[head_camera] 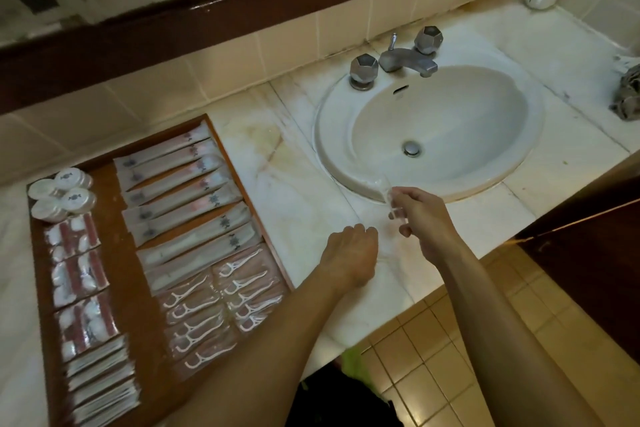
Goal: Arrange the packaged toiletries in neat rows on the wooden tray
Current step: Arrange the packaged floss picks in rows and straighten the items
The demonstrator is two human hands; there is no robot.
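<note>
- One marble table (298, 191) carries the wooden tray (114, 253) at its left end, the sink (429, 135) toward its right.
- Packaged toiletries (180, 204) fill the tray in rows; bare marble lies between tray edge and sink.
- Right hand (420, 218) fingers pinch a clear packet (389, 196) near the table's front edge.
- Left hand (349, 253) fingers curl; their contents cannot be told.

tray (124, 274): brown wood, matt | sachets (180, 180): glossy plastic | faucet (408, 61): dull metal
</note>
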